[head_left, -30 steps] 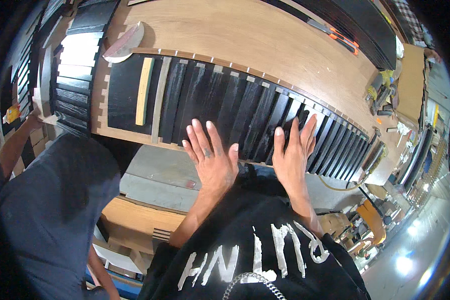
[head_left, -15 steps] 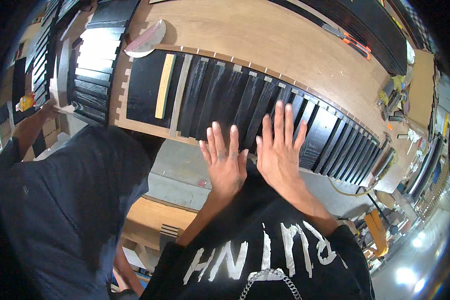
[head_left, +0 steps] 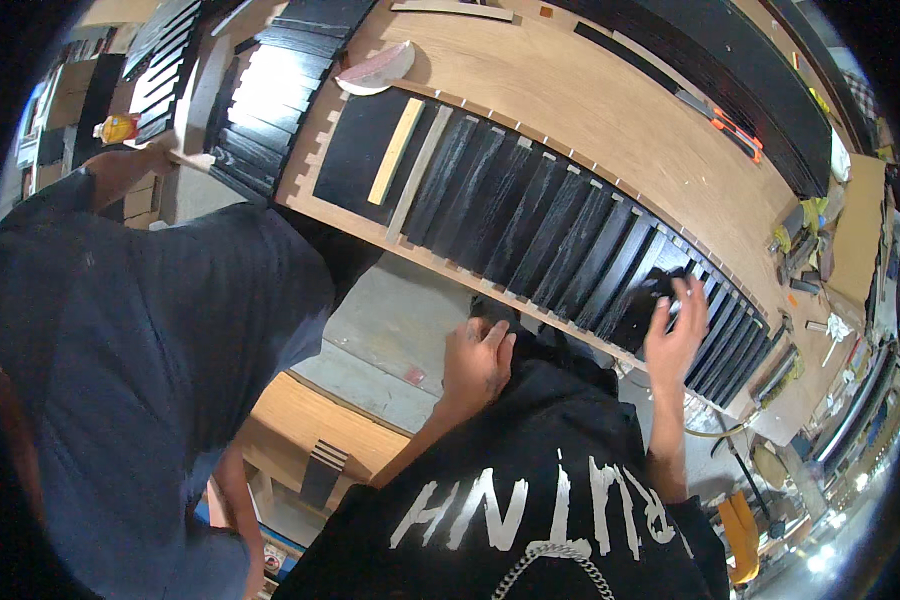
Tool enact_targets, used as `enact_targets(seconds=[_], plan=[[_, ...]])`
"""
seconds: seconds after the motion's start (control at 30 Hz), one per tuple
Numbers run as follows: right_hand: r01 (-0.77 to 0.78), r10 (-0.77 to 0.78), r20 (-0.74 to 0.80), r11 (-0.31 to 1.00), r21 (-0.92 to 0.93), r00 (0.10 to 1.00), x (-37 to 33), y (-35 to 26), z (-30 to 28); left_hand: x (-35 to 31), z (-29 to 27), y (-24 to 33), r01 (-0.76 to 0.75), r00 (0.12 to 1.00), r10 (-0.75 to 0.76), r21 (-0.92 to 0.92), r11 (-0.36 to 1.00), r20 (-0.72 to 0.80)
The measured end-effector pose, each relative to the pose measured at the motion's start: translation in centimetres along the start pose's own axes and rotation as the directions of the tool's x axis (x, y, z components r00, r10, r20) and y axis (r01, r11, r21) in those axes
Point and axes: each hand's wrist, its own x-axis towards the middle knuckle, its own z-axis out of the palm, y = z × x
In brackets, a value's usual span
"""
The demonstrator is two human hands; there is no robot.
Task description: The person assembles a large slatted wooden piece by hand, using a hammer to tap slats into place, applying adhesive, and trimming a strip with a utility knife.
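Observation:
A long row of black wooden slats (head_left: 545,225) lies side by side on the workbench, with pale ends along the far side. My right hand (head_left: 676,335) is over the right part of the row, its fingers bent and apart. A dark patch beside its fingertips may be shadow; I cannot make it out. Just off the bench's near edge, in front of my body, my left hand (head_left: 475,368) is loosely curled, with nothing visible in it. A yellow wooden strip (head_left: 396,152) and a grey-brown strip (head_left: 420,172) lie at the row's left end.
Another person (head_left: 160,370) stands close on my left, one hand by a second stack of black slats (head_left: 270,90). A half-round piece (head_left: 375,70), an orange-handled cutter (head_left: 735,135) and a long black panel (head_left: 770,120) lie farther back. Tools (head_left: 800,240) crowd the bench's right end.
Both hands were spread flat above the slats' near side. The left has drawn back and curled; the right has moved right and bent its fingers. The view has shifted, moving the bench rightward in the picture.

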Motion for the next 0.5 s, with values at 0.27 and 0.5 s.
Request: enact_targets(seconds=[0.27,0.5], plan=[[-0.099,0.074,-0.110,0.963,-0.249,0.991,-0.3,6.4,1.8,0.3,1.2,-2.7,0.016,0.996,-0.007,-0.093,0.996,0.090],[-0.066,0.042,-0.129,0.980,-0.187,0.991,-3.4,10.5,-1.6,0.7,-0.7,-6.6,-0.026,0.893,-0.122,-0.321,0.947,-0.432]])
